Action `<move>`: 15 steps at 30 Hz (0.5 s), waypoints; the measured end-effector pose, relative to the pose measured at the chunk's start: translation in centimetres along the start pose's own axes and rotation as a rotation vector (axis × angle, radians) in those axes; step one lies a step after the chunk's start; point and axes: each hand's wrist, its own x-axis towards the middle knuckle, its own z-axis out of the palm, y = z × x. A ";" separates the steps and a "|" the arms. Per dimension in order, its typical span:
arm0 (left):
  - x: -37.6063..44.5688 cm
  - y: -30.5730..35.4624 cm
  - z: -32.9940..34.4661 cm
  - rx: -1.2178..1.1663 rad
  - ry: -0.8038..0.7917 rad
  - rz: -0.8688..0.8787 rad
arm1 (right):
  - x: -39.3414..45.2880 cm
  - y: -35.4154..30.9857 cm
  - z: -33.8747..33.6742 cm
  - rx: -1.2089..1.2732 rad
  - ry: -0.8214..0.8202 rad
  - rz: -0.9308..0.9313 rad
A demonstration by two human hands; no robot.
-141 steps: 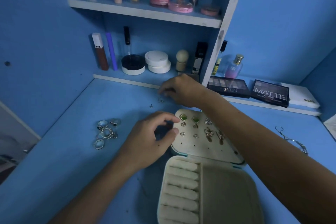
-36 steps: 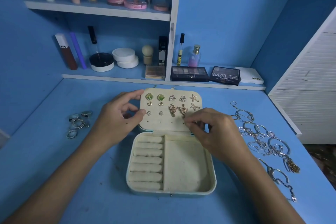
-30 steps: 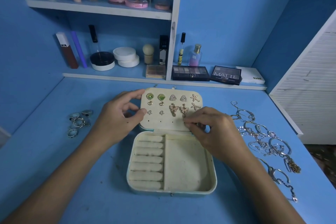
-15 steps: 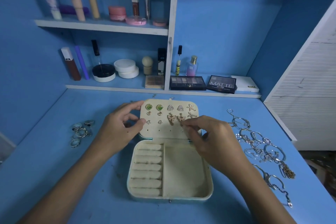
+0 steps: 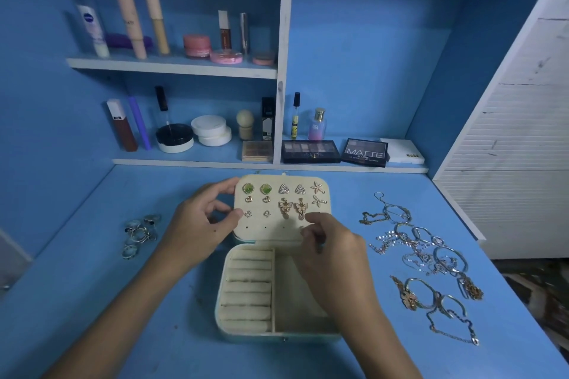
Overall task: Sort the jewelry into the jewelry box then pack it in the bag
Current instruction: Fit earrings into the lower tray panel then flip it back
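Observation:
A cream jewelry box (image 5: 246, 328) lies open on the blue desk, its lid (image 5: 264, 231) propped up and studded with several earrings (image 5: 291, 206). My left hand (image 5: 200, 228) grips the lid's left edge between thumb and fingers. My right hand (image 5: 326, 246) has its fingertips pinched together at the lid's lower right, by the bottom row of holes; whether a small earring is between them I cannot tell. Several rings (image 5: 140, 234) lie left of the box. Necklaces and bracelets (image 5: 421, 258) are spread out on the right.
Shelves (image 5: 172, 66) at the back carry cosmetics, jars and tubes. Eyeshadow palettes (image 5: 311, 151) lie on the low ledge behind the box. A white slatted panel (image 5: 508, 163) stands at the right. No bag is in view.
The view has tilted up, so the box sits lower in the picture. Both hands stay at the lid; the right fingertips have shifted slightly along the lower right of the earring panel.

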 end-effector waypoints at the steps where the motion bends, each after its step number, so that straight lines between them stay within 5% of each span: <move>1: 0.0 0.2 0.0 0.019 0.000 0.011 | 0.0 -0.2 0.1 -0.008 -0.004 0.015; 15: 0.2 1.8 -0.9 0.108 0.020 0.095 | 0.2 -2.1 -2.0 0.116 -0.179 0.223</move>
